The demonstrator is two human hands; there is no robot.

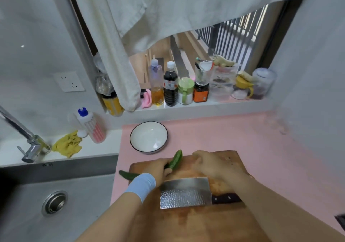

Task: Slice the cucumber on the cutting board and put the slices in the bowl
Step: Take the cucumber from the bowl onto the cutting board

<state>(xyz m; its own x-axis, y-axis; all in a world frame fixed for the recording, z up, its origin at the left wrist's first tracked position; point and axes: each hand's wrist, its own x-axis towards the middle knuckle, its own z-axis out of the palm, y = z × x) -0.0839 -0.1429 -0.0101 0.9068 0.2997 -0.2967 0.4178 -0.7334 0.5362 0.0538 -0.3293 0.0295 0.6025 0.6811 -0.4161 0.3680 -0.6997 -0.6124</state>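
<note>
Left hand (158,169) clamps the cucumber (175,160), hiding its middle; right hand (214,164) blurred, grip unclear.

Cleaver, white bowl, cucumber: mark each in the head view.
Steel cleaver with dark handle (183,193): head view, hammered blade face.
White round bowl with dark rim (141,139): head view, bare inner wall.
Green cucumber (175,160): head view, end nearest the bowl.

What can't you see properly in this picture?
All in the head view:
1. The cucumber: its middle is hidden under the left hand.
2. The right hand: blurred, so its fingers cannot be made out.
3. The knife: the end of its handle is hidden under the right forearm.
4. The cutting board: its near part is cut off by the bottom edge.
5. The bottles on the sill: labels too small to read.
</note>
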